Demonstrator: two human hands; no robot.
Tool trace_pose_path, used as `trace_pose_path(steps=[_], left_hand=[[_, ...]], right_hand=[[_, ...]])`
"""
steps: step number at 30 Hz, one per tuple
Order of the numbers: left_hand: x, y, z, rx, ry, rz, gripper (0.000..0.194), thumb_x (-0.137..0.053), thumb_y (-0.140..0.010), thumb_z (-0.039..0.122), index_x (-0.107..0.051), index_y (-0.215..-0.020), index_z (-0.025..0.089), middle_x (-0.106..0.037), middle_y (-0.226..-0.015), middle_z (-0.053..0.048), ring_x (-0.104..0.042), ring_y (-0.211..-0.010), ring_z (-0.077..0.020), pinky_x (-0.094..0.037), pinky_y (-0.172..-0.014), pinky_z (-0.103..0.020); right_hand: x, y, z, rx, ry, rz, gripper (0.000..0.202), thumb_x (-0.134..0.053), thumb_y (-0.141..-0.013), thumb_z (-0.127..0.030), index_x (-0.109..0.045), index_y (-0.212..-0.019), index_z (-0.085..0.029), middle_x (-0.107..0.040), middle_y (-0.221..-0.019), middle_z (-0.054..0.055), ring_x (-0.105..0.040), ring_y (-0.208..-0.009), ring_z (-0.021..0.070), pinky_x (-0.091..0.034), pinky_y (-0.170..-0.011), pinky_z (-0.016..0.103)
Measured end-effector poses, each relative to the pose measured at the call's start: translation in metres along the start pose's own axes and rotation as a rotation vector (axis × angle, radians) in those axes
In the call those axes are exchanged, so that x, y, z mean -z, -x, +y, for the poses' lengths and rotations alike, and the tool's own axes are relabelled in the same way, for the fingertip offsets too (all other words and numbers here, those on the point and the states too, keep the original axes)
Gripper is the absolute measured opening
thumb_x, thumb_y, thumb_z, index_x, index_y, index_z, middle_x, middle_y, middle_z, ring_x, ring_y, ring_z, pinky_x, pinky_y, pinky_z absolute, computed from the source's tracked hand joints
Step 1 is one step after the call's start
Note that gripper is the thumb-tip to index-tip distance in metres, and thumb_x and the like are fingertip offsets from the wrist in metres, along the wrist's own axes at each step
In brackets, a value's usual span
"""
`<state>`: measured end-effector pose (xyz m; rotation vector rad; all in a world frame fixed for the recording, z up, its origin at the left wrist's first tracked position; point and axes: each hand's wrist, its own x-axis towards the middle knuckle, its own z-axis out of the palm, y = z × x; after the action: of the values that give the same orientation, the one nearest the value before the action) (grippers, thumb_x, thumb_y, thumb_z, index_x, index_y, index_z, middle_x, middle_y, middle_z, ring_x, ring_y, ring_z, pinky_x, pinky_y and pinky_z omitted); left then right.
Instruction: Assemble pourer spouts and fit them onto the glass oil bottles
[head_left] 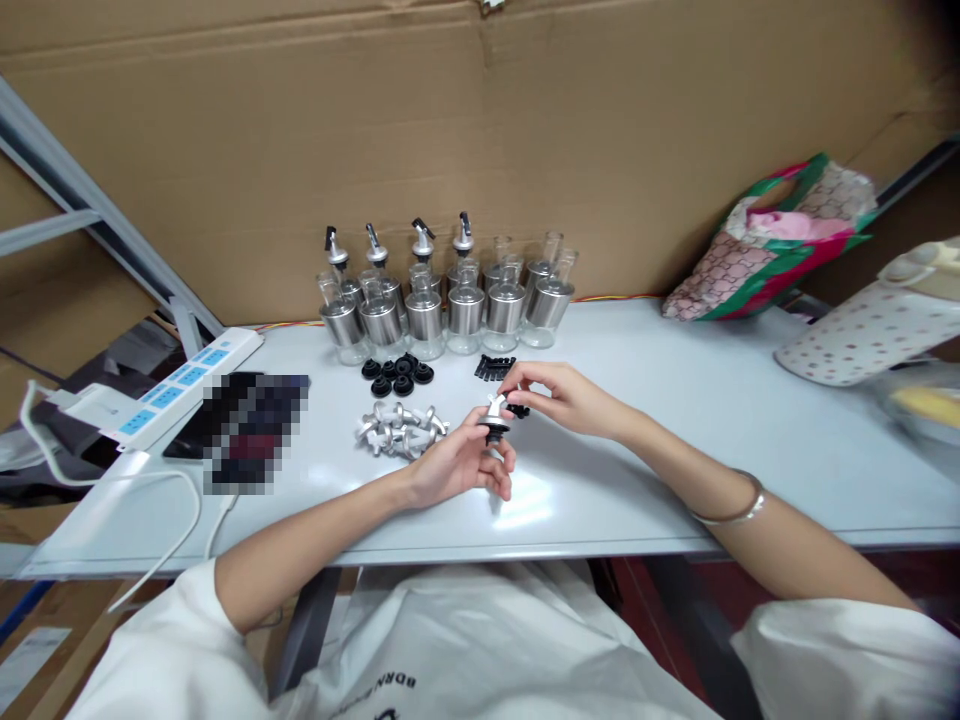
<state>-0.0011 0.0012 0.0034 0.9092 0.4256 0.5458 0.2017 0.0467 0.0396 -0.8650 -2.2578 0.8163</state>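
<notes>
My left hand (pixel 466 462) holds a bottle pour spout (pixel 493 424) upright between thumb and fingers. The spout has a white nozzle, a silver collar and a black ribbed stopper below. At the nozzle's top, my right hand (pixel 559 394) has thumb and forefinger pinched together; whatever they hold is too small to make out. Small black flip caps (pixel 496 368) lie just beyond the hands, with more black pieces (pixel 517 410) partly hidden behind the right fingers. Silver-and-white spout tops (pixel 402 430) are heaped left of my left hand, below a cluster of black stoppers (pixel 397 372).
Glass bottles with steel sleeves (pixel 466 312) stand in rows at the back; several rear ones carry finished spouts (pixel 422 240). A power strip (pixel 191 385) and a dark, partly blurred device (pixel 251 430) lie left. On the right are a patterned bag (pixel 750 265) and a dotted container (pixel 855 335).
</notes>
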Motion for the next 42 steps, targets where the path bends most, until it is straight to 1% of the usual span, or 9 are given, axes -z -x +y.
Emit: trace_pose_path(steps=[3,6,11,16,19,24,28,32,42], left_hand=[[0.001,0.001,0.000,0.026,0.036,-0.012,0.045,-0.055,-0.078,0.053,-0.043,-0.106,0.019,-0.061,-0.074,0.000,-0.062,-0.061,-0.0170,-0.044,-0.066,-0.033],[0.000,0.001,-0.001,0.055,0.017,0.044,0.050,-0.062,-0.074,0.060,-0.048,-0.091,0.016,-0.059,-0.069,0.000,-0.061,-0.060,-0.0150,-0.044,-0.065,-0.030],[-0.003,0.001,-0.003,0.050,-0.034,0.070,0.050,-0.070,-0.069,0.058,-0.047,-0.084,0.015,-0.056,-0.068,0.002,-0.060,-0.059,-0.0123,-0.043,-0.065,-0.028],[-0.005,0.002,-0.002,0.043,-0.075,0.076,0.049,-0.070,-0.071,0.055,-0.046,-0.088,0.016,-0.056,-0.072,0.003,-0.060,-0.059,-0.0106,-0.043,-0.063,-0.027],[-0.006,0.001,-0.001,0.037,-0.080,0.082,0.049,-0.070,-0.071,0.055,-0.044,-0.089,0.018,-0.055,-0.073,0.004,-0.060,-0.059,-0.0100,-0.043,-0.064,-0.027],[-0.003,0.000,-0.002,0.028,-0.072,0.078,0.050,-0.068,-0.073,0.055,-0.041,-0.095,0.020,-0.057,-0.073,0.004,-0.061,-0.059,-0.0112,-0.044,-0.064,-0.028],[-0.002,-0.001,-0.001,0.028,-0.046,0.073,0.053,-0.064,-0.073,0.061,-0.042,-0.098,0.020,-0.058,-0.069,0.003,-0.061,-0.058,-0.0132,-0.044,-0.064,-0.029],[-0.002,-0.002,0.000,0.042,-0.011,0.081,0.057,-0.061,-0.071,0.068,-0.045,-0.094,0.019,-0.059,-0.066,0.002,-0.061,-0.057,-0.0151,-0.045,-0.064,-0.030],[-0.002,-0.003,0.000,0.054,0.013,0.077,0.059,-0.060,-0.067,0.073,-0.048,-0.087,0.018,-0.059,-0.063,0.002,-0.060,-0.057,-0.0151,-0.046,-0.063,-0.029]], right_hand=[[-0.006,0.001,0.000,0.118,0.133,0.014,0.024,-0.041,-0.095,-0.036,-0.055,-0.086,-0.018,-0.061,-0.083,0.006,-0.055,-0.074,0.0155,-0.044,-0.069,0.027],[-0.008,0.001,-0.003,0.156,0.248,-0.042,0.025,-0.032,-0.097,-0.032,-0.049,-0.082,-0.020,-0.056,-0.082,0.006,-0.052,-0.074,0.0164,-0.042,-0.068,0.028],[-0.006,0.001,-0.012,0.111,0.306,-0.154,0.029,-0.028,-0.097,-0.030,-0.037,-0.071,-0.021,-0.046,-0.071,0.002,-0.044,-0.065,0.0154,-0.038,-0.063,0.028],[-0.006,0.001,-0.014,0.047,0.244,-0.151,0.034,-0.029,-0.094,-0.032,-0.027,-0.062,-0.022,-0.035,-0.056,-0.004,-0.033,-0.051,0.0109,-0.030,-0.055,0.025],[-0.006,0.001,-0.011,0.021,0.222,-0.124,0.037,-0.029,-0.094,-0.034,-0.025,-0.060,-0.021,-0.029,-0.052,-0.005,-0.027,-0.049,0.0095,-0.027,-0.053,0.025],[-0.006,0.000,-0.007,0.033,0.239,-0.051,0.038,-0.030,-0.096,-0.037,-0.029,-0.061,-0.021,-0.035,-0.054,-0.004,-0.032,-0.050,0.0102,-0.028,-0.054,0.025],[-0.005,0.000,-0.007,0.080,0.227,-0.031,0.038,-0.026,-0.098,-0.040,-0.035,-0.066,-0.021,-0.041,-0.060,-0.002,-0.039,-0.055,0.0118,-0.033,-0.057,0.025],[-0.005,0.000,-0.005,0.136,0.258,-0.010,0.038,-0.024,-0.099,-0.042,-0.038,-0.071,-0.021,-0.044,-0.065,-0.001,-0.042,-0.059,0.0128,-0.035,-0.059,0.025],[-0.006,0.001,0.001,0.221,0.351,0.021,0.035,-0.025,-0.100,-0.038,-0.045,-0.077,-0.020,-0.051,-0.072,0.004,-0.048,-0.066,0.0149,-0.041,-0.063,0.026]])
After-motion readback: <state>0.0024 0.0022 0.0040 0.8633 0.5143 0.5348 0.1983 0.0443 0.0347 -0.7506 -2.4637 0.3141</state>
